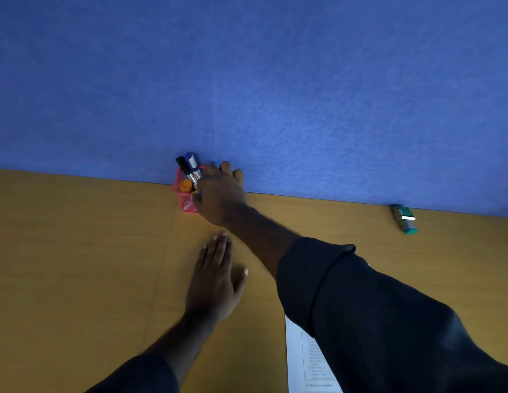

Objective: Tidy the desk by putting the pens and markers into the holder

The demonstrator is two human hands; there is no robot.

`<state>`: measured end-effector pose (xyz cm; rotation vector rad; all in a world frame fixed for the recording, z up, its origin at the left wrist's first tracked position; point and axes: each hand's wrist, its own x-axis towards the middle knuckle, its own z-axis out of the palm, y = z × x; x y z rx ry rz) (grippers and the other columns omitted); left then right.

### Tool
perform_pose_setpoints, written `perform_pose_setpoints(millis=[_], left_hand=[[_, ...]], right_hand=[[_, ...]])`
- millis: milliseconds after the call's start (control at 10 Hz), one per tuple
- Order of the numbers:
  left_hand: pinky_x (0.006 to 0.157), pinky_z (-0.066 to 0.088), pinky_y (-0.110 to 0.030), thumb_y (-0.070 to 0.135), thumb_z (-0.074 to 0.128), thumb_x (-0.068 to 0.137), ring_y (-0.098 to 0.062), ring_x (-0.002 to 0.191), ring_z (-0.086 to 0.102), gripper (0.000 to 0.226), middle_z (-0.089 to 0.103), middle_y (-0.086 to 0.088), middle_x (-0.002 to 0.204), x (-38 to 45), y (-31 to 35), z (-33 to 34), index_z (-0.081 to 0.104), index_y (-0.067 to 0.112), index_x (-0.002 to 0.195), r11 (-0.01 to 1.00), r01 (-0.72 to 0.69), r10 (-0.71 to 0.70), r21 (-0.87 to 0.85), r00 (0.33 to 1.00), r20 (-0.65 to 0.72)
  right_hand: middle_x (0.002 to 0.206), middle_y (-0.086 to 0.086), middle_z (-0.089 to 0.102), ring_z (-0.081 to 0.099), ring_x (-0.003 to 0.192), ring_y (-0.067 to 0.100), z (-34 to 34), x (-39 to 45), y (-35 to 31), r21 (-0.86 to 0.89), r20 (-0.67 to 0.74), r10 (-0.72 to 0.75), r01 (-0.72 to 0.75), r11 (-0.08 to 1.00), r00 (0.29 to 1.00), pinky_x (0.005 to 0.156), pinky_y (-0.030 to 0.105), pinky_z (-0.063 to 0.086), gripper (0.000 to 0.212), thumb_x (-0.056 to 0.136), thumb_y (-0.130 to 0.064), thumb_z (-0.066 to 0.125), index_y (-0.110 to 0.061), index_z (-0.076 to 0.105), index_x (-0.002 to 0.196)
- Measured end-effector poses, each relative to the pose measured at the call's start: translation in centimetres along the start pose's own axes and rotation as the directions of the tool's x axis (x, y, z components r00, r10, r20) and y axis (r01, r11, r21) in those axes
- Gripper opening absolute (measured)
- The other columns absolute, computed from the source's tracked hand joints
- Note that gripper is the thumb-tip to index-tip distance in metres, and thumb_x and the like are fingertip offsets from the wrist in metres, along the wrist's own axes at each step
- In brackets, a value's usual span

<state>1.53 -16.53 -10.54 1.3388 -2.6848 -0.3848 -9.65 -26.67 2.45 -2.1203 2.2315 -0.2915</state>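
Pink mesh holder [182,200] at the far edge of the wooden worktop [77,265], touching the blue felt partition [247,80]. Two markers upright inside, long axes near vertical and tilted a little left: one black-capped [182,165], one blue-capped [192,160], caps up. Beside them in the holder, an orange rounded thing [186,185], too blurred to name. Right hand [218,194] reaching over the holder's right side, covering part of its rim; fingers at the markers and basket, but grip or mere touch cannot be told. Left hand [217,276] flat on the worktop, fingers straight and together, grasping nothing, nearer than the holder. Well apart at the far right, a green-ended object [404,219] lying by the partition, blurred. Printed paper sheet [301,361] at the near edge, partly under the right sleeve [374,307].
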Motion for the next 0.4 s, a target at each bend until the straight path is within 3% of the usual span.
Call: perform_pose_setpoints(millis=[200,400], left_hand=[[0.126,0.014,-0.041,0.059,0.025,0.097,-0.022,0.154,0.015,0.078,0.026,-0.011,0.163,-0.1,0.1,-0.2,0.027,0.007,0.154,1.000,-0.001,0.001,0.023,1.000,0.003],[0.125,0.018,-0.042,0.055,0.030,0.096,-0.025,0.151,0.024,0.077,0.032,-0.014,0.161,0.0,0.3,-0.6,0.031,0.004,0.153,1.000,-0.002,0.002,-0.008,0.999,-0.040]], right_hand=[[0.127,0.003,0.053,0.040,0.116,0.028,0.0,-1.7,0.3,0.018,-0.074,-0.030,0.031,0.999,0.997,0.090,0.043,0.030,0.040,0.088,-0.040,0.057,-0.020,0.062,0.122],[0.127,0.006,0.054,0.044,0.121,0.029,-1.3,-5.8,2.6,0.125,-0.163,0.065,-0.044,0.991,0.984,0.094,0.042,0.031,0.052,0.087,-0.036,0.059,-0.019,0.051,0.135]])
